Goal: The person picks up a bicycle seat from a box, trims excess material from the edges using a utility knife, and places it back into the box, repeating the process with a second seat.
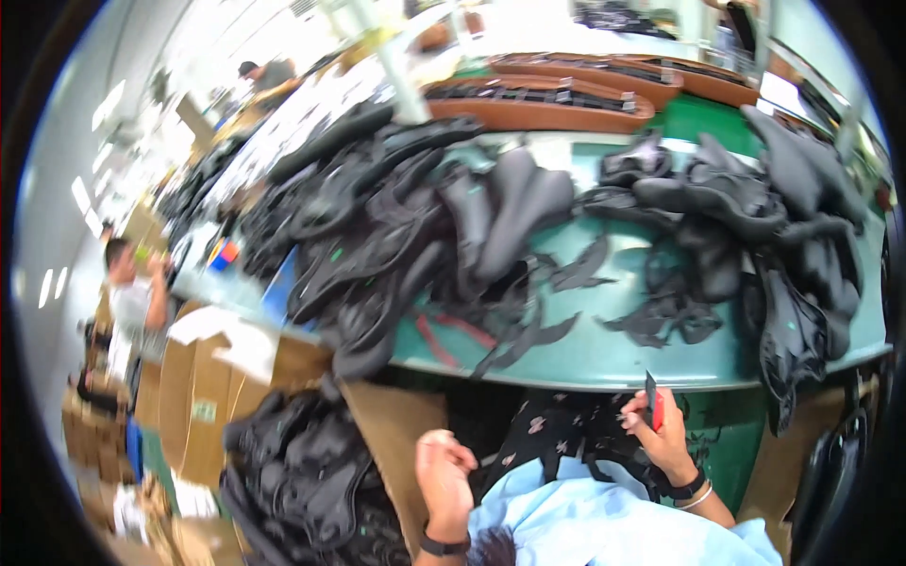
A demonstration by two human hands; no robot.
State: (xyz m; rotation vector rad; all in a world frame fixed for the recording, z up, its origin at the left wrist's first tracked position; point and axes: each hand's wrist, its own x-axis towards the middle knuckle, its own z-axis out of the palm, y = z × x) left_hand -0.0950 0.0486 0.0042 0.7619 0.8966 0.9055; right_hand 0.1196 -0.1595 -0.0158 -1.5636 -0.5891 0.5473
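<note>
My right hand (668,439) is closed around a red utility knife (658,413) with a dark tip pointing up, just off the table's near edge. My left hand (444,472) hovers beside the flap of an open cardboard box, fingers curled in, and nothing shows in them. Ahead of both hands stands a pale green table (585,316). A heap of black moulded foam pieces (377,236) covers its left side, and another heap of black pieces (727,208) covers the right. Between them lie dark trimmed scraps (661,316) and a red strip (439,340).
To my left, a cardboard box (392,443) holds many black pieces (293,462); another carton (203,406) stands beyond it. Long brown trays (538,106) line the table's far side. A person in a light shirt (132,302) is at far left, another person (272,77) farther back.
</note>
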